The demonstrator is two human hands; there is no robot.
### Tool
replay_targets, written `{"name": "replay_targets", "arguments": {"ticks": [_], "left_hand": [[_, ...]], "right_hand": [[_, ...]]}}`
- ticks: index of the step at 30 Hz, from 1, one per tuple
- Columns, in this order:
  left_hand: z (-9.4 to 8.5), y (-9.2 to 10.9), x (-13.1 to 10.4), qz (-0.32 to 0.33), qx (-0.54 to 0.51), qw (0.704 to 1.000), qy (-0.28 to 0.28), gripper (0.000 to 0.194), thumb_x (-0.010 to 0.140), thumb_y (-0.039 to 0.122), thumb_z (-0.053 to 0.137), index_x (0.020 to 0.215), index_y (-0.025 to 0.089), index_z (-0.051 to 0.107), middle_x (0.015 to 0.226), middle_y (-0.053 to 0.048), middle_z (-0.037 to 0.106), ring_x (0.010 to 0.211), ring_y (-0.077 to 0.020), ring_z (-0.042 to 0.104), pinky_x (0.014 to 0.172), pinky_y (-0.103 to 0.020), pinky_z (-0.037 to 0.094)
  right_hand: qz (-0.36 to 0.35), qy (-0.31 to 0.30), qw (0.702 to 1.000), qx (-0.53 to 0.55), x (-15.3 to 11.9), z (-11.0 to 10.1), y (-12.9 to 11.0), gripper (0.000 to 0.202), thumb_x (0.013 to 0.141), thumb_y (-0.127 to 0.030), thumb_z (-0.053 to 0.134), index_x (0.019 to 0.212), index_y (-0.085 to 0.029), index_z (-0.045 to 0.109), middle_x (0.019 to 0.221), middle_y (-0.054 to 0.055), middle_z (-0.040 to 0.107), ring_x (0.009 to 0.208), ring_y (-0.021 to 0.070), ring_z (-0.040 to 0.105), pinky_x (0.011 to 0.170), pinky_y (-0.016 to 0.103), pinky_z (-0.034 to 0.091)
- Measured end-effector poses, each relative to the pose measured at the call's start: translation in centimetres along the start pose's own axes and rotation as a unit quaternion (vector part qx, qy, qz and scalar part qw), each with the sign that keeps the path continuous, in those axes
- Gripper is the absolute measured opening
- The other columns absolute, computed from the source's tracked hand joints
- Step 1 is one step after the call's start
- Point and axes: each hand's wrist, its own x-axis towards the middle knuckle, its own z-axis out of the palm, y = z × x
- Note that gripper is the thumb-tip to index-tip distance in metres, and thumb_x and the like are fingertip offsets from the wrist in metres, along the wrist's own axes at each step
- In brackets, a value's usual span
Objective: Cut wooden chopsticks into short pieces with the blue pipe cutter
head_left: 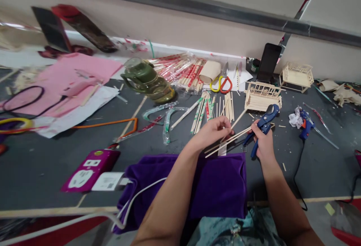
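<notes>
My left hand is closed, its fingertips pinching a thin wooden stick that slants up to the right. In my right hand is a blue cutter, with the fingers wrapped round it. Two more thin sticks run from near the right hand down to the left, below my left fingers. Just beyond the cutter stands a small bench model made of sticks. A purple cloth lies beneath my forearms.
Wrapped chopsticks, scissors and a green jug sit behind. A phone leans beside another stick model. At right lies a blue glue gun; at left, a purple power strip and pink cloth.
</notes>
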Motion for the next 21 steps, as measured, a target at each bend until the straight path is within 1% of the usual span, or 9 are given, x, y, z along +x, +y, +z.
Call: {"name": "replay_targets", "arguments": {"ticks": [3,6,9,11,13,16,18,19,21], "left_hand": [[1.2,-0.1,0.0,-0.003,-0.034,0.997,-0.071,0.028,0.083,0.032,0.067,0.104,0.018,0.057,0.074,0.002,0.068,0.062,-0.0124,0.069,0.057,-0.022,0.051],[1.3,-0.3,0.3,-0.009,-0.047,0.992,-0.116,0.043,0.083,0.032,0.069,0.122,0.016,0.059,0.079,0.000,0.070,0.068,-0.0145,0.071,0.062,-0.026,0.056],[1.0,-0.5,0.6,-0.019,-0.041,0.989,-0.139,0.034,0.081,0.026,0.071,0.113,0.014,0.067,0.078,-0.001,0.071,0.068,-0.0138,0.071,0.066,-0.026,0.056],[0.9,-0.7,0.8,-0.016,-0.042,0.991,-0.123,0.023,0.081,0.025,0.072,0.100,0.014,0.069,0.076,-0.001,0.070,0.069,-0.0130,0.071,0.067,-0.025,0.056],[1.1,-0.8,1.0,0.004,-0.061,0.995,-0.081,0.018,0.082,0.027,0.073,0.093,0.014,0.066,0.077,-0.001,0.070,0.074,-0.0141,0.072,0.068,-0.024,0.055],[1.5,-1.0,1.4,0.075,-0.112,0.991,0.003,0.023,0.084,0.032,0.073,0.093,0.016,0.059,0.083,-0.002,0.069,0.085,-0.0174,0.074,0.070,-0.024,0.054],[1.7,-1.1,1.8,0.128,-0.133,0.982,0.041,0.026,0.085,0.033,0.073,0.095,0.017,0.056,0.086,-0.001,0.067,0.088,-0.0178,0.074,0.074,-0.025,0.054],[1.8,-1.3,2.0,0.145,-0.136,0.979,0.046,0.026,0.086,0.033,0.073,0.097,0.017,0.055,0.087,-0.001,0.066,0.088,-0.0174,0.074,0.076,-0.026,0.054],[1.9,-1.9,2.5,0.155,-0.130,0.979,0.035,0.028,0.087,0.034,0.073,0.100,0.017,0.055,0.088,-0.001,0.065,0.086,-0.0168,0.074,0.079,-0.027,0.054]], "right_hand": [[-0.038,0.029,0.999,-0.014,0.0,0.0,-0.1,0.041,0.060,-0.043,0.084,0.086,-0.019,0.062,0.065,-0.005,0.063,0.060,0.0138,0.060,0.062,0.028,0.048],[-0.090,0.054,0.994,-0.036,0.1,0.0,-0.1,0.038,0.064,-0.044,0.081,0.085,-0.019,0.062,0.067,-0.004,0.063,0.061,0.0132,0.058,0.064,0.028,0.049],[-0.121,0.060,0.990,-0.047,0.1,-0.1,0.0,0.034,0.068,-0.043,0.079,0.086,-0.018,0.063,0.072,-0.002,0.065,0.065,0.0134,0.059,0.068,0.029,0.050],[-0.131,0.056,0.989,-0.043,0.0,-0.1,0.1,0.034,0.069,-0.041,0.079,0.089,-0.018,0.064,0.077,-0.001,0.066,0.070,0.0140,0.061,0.073,0.030,0.051],[-0.140,0.055,0.988,-0.034,-0.2,-0.2,0.0,0.036,0.070,-0.040,0.079,0.094,-0.019,0.064,0.083,0.000,0.066,0.077,0.0149,0.063,0.079,0.031,0.051],[-0.143,0.053,0.988,-0.029,-0.5,-0.2,-0.4,0.037,0.071,-0.041,0.078,0.097,-0.020,0.062,0.088,0.001,0.066,0.084,0.0167,0.066,0.082,0.032,0.051],[-0.140,0.047,0.989,-0.029,-0.7,-0.1,-0.5,0.037,0.071,-0.041,0.079,0.097,-0.020,0.062,0.088,0.001,0.066,0.084,0.0170,0.066,0.080,0.032,0.051],[-0.138,0.041,0.989,-0.027,-0.7,-0.1,-0.6,0.037,0.071,-0.040,0.079,0.096,-0.020,0.063,0.088,0.001,0.066,0.084,0.0168,0.066,0.079,0.031,0.051],[-0.132,0.032,0.990,-0.022,-0.7,-0.1,-0.5,0.036,0.070,-0.039,0.080,0.095,-0.019,0.063,0.087,0.000,0.066,0.082,0.0162,0.065,0.078,0.030,0.050]]}}
